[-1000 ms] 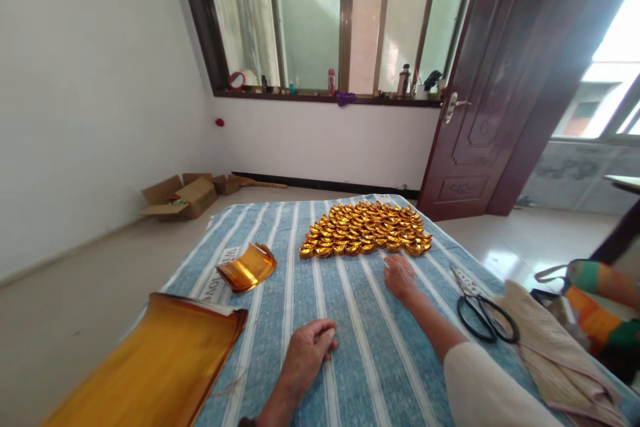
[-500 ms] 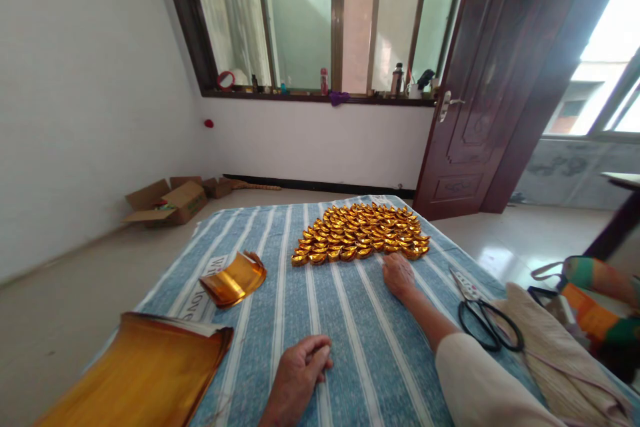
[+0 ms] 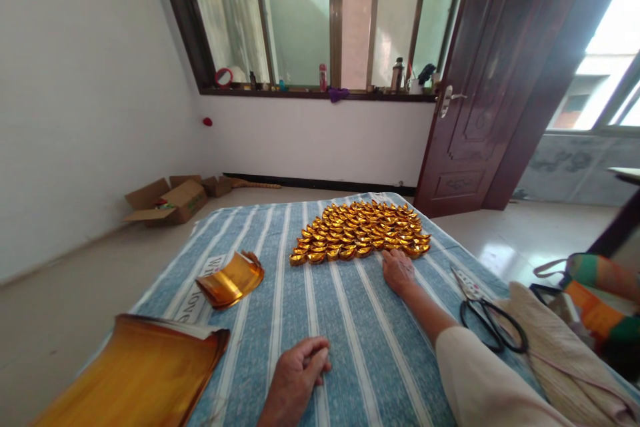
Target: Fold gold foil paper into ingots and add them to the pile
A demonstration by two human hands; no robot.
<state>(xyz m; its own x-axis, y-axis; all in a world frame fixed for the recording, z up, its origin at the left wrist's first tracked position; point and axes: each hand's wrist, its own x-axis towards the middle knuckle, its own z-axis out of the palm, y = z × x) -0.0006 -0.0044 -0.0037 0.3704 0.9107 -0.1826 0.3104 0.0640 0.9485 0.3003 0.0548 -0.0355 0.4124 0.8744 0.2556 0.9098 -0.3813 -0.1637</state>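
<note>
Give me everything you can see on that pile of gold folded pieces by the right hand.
The gold folded pieces are many small, shiny, boat-shaped foil-paper folds, packed in close rows into a flat, rounded patch. They lie on the blue striped cloth at its far end, near the door. The right hand rests at the patch's near edge, fingertips at the front row.

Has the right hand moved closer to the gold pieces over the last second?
Yes. The right hand has slid forward along the striped cloth; its fingertips now reach the near edge of the gold pieces, where a gap showed earlier.
</note>
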